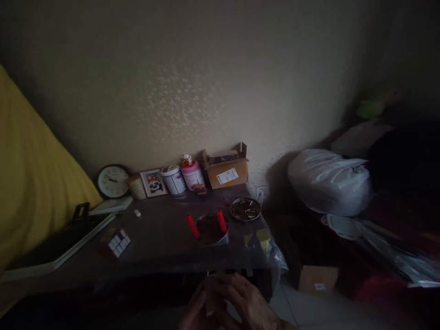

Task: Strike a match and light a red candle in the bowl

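Note:
Low in front of me, at the table's front edge, my left hand (193, 308) and my right hand (245, 298) are close together. Both are closed round a small, dull brownish box-like thing (212, 300), which is dim and partly covered by my fingers. A thin pale tip (208, 273) shows just above the fingers. Beyond my hands, a metal bowl (222, 240) with dark contents stands on the table. A red candle (193, 226) leans outward at its left side, and another red candle (222, 221) stands at its right side.
Right of the bowl lies a round metal tray (234, 217) with small bits in it. A cardboard box (227, 174), tins (174, 180), a panda picture (154, 183) and a clock (112, 181) line the wall. A cube puzzle (118, 243) sits left; a white bag (328, 181) is at right.

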The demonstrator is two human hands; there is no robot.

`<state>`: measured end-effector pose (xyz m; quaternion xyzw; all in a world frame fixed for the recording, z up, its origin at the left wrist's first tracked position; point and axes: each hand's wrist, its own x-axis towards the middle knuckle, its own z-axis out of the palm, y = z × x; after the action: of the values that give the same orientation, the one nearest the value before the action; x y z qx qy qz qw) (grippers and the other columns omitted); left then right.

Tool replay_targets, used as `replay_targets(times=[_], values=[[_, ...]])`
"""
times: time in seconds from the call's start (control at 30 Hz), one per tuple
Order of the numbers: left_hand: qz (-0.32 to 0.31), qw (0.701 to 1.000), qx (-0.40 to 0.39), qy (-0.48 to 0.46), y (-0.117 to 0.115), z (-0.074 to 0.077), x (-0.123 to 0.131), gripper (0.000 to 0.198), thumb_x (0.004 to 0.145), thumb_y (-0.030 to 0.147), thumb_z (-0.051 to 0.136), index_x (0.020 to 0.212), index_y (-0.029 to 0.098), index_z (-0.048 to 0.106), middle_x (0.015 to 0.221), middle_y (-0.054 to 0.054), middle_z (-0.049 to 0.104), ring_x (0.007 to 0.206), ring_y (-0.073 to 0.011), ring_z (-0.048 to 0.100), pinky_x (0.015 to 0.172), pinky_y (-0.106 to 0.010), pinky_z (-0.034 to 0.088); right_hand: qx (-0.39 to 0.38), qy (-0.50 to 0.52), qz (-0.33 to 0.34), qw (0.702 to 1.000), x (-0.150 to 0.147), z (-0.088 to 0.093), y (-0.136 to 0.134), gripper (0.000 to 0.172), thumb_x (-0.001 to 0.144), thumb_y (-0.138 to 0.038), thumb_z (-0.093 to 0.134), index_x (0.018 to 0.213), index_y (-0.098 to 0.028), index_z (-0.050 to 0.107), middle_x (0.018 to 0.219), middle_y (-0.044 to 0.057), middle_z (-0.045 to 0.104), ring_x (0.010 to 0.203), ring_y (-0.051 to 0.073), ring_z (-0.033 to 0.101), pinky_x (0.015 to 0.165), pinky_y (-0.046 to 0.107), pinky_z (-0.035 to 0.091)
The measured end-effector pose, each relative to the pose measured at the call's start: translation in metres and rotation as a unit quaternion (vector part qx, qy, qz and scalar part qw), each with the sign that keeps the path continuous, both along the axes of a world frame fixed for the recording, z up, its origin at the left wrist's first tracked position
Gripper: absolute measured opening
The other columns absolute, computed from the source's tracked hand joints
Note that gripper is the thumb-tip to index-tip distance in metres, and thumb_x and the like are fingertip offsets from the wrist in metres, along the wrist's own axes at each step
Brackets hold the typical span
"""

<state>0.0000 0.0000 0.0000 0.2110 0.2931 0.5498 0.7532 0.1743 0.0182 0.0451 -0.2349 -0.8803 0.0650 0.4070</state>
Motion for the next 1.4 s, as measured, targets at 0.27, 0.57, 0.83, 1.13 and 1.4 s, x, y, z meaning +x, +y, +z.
replay_targets(times=[0.27, 0.57, 0.83, 1.13, 1.4], values=[[-0.025, 0.998, 0.012, -0.055, 0.003, 0.002, 0.000, 0.031, 0.065, 0.031, 0.079, 0.093, 0.023, 0.072, 0.105, -0.004, 0.072, 0.101, -0.0197, 0.062, 0.084, -0.029, 0.047, -0.009, -0.023, -0.027, 0.999, -0.002, -0.010, -0.004, 0.038, 0.082, -0.018, 0.053, 0.120, -0.016, 0.050, 0.127, 0.014, 0.055, 0.110, 0.022, 0.057, 0.093, 0.036, 0.049], [-0.035, 0.995, 0.050, -0.082, -0.001, 0.008, 0.006, 0.023, 0.082, 0.026, 0.062, 0.104, 0.021, 0.069, 0.112, -0.007, 0.069, 0.103, -0.0192, 0.061, 0.087, -0.030, 0.045, 0.005, -0.029, -0.017, 0.999, -0.005, -0.009, -0.006, 0.041, 0.087, -0.019, 0.049, 0.128, -0.017, 0.043, 0.127, 0.012, 0.052, 0.111, 0.021, 0.054, 0.093, 0.036, 0.049], [-0.020, 0.997, 0.058, -0.045, -0.006, 0.017, 0.009, 0.024, 0.090, 0.022, 0.050, 0.110, 0.020, 0.064, 0.109, -0.006, 0.068, 0.096, -0.0169, 0.062, 0.083, -0.030, 0.047, 0.053, -0.013, -0.029, 0.998, -0.009, -0.009, -0.002, 0.036, 0.085, -0.011, 0.047, 0.120, -0.015, 0.046, 0.119, 0.013, 0.056, 0.104, 0.021, 0.055, 0.086, 0.037, 0.051], [-0.011, 0.997, 0.054, -0.048, -0.006, 0.013, 0.010, 0.019, 0.087, 0.019, 0.056, 0.103, 0.020, 0.066, 0.093, -0.004, 0.069, 0.082, -0.0125, 0.062, 0.078, -0.027, 0.048, 0.020, -0.009, -0.039, 0.999, -0.011, -0.009, -0.002, 0.016, 0.086, -0.013, 0.045, 0.101, -0.016, 0.052, 0.107, 0.010, 0.056, 0.090, 0.019, 0.054, 0.079, 0.034, 0.049], [-0.005, 0.999, 0.048, -0.024, -0.007, 0.020, 0.007, 0.020, 0.089, 0.021, 0.052, 0.106, 0.020, 0.062, 0.107, -0.006, 0.067, 0.091, -0.0163, 0.063, 0.078, -0.031, 0.048, -0.060, -0.015, 0.000, 0.998, 0.001, 0.003, 0.004, 0.020, 0.090, -0.029, 0.050, 0.106, -0.018, 0.053, 0.109, 0.007, 0.057, 0.099, 0.018, 0.052, 0.088, 0.034, 0.044]])
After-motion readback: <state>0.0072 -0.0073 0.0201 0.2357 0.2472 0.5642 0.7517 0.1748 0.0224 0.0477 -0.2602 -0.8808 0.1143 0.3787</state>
